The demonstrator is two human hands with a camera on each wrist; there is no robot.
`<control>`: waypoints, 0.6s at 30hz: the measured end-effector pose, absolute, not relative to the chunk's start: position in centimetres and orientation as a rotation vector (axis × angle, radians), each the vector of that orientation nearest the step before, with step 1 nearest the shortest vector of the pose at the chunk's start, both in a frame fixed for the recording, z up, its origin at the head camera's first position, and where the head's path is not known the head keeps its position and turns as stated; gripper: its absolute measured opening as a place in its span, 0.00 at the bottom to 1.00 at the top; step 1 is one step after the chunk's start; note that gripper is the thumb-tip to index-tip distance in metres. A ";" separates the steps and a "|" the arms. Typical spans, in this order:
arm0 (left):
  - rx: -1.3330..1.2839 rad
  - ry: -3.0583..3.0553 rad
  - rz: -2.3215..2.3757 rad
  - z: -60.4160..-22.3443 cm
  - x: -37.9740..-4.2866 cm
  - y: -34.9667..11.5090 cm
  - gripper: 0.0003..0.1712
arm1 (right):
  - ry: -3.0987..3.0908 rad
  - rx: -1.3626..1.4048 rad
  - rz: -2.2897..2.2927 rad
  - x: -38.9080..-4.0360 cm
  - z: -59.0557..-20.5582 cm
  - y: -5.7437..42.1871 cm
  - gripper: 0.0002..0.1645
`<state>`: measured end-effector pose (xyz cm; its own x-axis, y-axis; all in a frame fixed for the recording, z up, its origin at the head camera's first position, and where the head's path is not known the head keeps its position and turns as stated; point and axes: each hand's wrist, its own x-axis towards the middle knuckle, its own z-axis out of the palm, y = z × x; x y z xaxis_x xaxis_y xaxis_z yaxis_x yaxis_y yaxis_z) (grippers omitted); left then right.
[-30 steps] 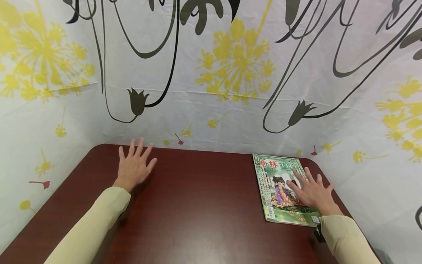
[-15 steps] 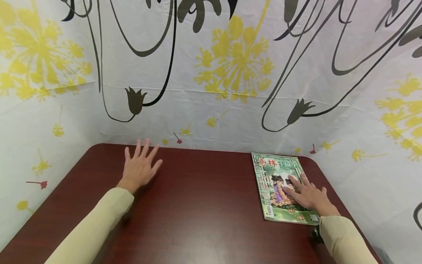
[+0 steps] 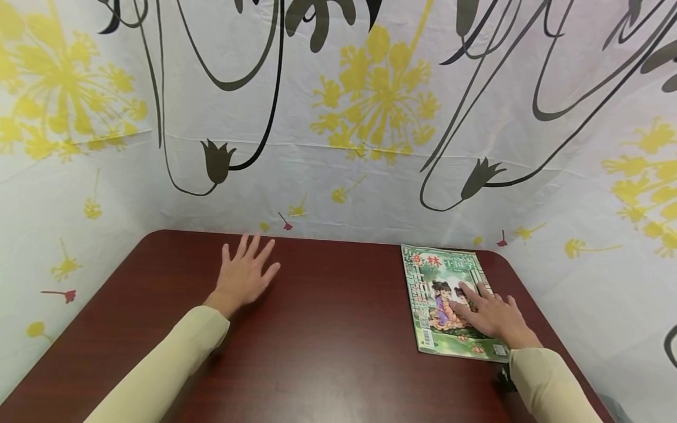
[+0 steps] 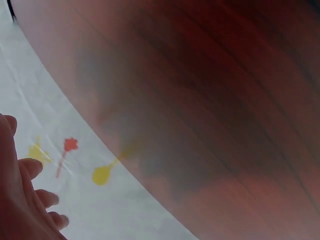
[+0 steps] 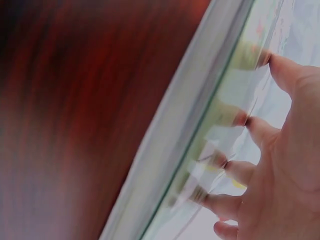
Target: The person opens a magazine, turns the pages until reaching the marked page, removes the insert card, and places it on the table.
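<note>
A magazine [image 3: 423,299] with a green illustrated cover lies flat at the right side of the dark red-brown table. My right hand [image 3: 494,317] rests on its cover with fingers spread, covering part of the picture. In the right wrist view, the fingertips of the right hand [image 5: 285,135] touch the glossy cover, which mirrors them, beside the thick page edge. My left hand [image 3: 243,276] is held over the left part of the table, fingers spread and holding nothing. The left wrist view catches the left hand [image 4: 25,190] at its lower left corner, above the table surface.
The wooden table [image 3: 328,323] has rounded far corners. White cloth [image 3: 317,194] printed with yellow and dark flowers hangs behind it and along both sides, close to the table edges.
My right hand has come down onto the magazine, which has shifted slightly to the left under it. My left hand has moved to the right and a little nearer.
</note>
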<state>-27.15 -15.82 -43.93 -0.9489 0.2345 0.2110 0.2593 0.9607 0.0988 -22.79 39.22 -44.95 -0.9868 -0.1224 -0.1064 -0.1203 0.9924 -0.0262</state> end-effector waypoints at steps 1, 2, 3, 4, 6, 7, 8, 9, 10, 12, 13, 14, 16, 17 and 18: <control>-0.381 -2.914 -0.198 -43.9 -27.1 -15.5 0.39 | 3.028 -0.188 -0.025 -22.8 -45.0 39.0 0.51; -0.388 -2.922 -0.207 -43.9 -26.9 -15.2 0.39 | 3.029 -0.192 -0.018 -22.8 -45.0 38.8 0.51; -0.399 -2.928 -0.210 -43.8 -26.8 -14.8 0.39 | 3.030 -0.197 -0.017 -22.8 -45.0 38.6 0.51; -0.408 -2.937 -0.217 -43.7 -26.7 -14.5 0.39 | 3.031 -0.201 -0.015 -22.8 -44.9 38.4 0.51; -0.431 -2.952 -0.244 -43.5 -26.4 -13.8 0.39 | 3.037 -0.210 -0.009 -22.7 -44.9 37.9 0.51; -0.444 -2.955 -0.251 -43.4 -26.3 -13.4 0.38 | 3.041 -0.218 -0.006 -22.7 -44.9 37.6 0.51; -0.456 -2.959 -0.257 -43.4 -26.2 -13.0 0.38 | 3.045 -0.227 -0.003 -22.7 -44.9 37.3 0.50; -0.469 -2.963 -0.259 -43.3 -26.1 -12.6 0.38 | 3.047 -0.233 -0.002 -22.7 -44.8 37.0 0.50; -0.481 -2.968 -0.270 -43.2 -26.1 -12.2 0.38 | 3.049 -0.239 0.000 -22.6 -44.8 36.7 0.50; -0.503 -2.977 -0.278 -43.1 -26.0 -11.5 0.38 | 3.054 -0.255 0.008 -22.6 -44.8 36.1 0.49; -0.511 -2.983 -0.281 -43.1 -25.9 -11.2 0.38 | 3.057 -0.264 0.010 -22.6 -44.7 35.8 0.49; -0.518 -2.991 -0.294 -43.0 -25.8 -10.8 0.38 | 3.059 -0.271 0.017 -22.6 -44.7 35.4 0.49; -0.533 -3.006 -0.314 -42.9 -25.7 -10.1 0.38 | 3.063 -0.283 0.029 -22.5 -44.6 34.8 0.48; -0.542 -3.012 -0.321 -42.9 -25.6 -9.8 0.38 | 3.065 -0.289 0.037 -22.5 -44.6 34.5 0.48; -0.550 -3.018 -0.325 -42.9 -25.5 -9.4 0.38 | 3.067 -0.297 0.049 -22.5 -44.5 34.2 0.48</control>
<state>-25.54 -9.40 -42.89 -0.9348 0.3428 0.0931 0.3547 0.9142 0.1958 -22.46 34.23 -44.55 -0.9797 -0.1904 -0.0628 -0.1923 0.9810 0.0258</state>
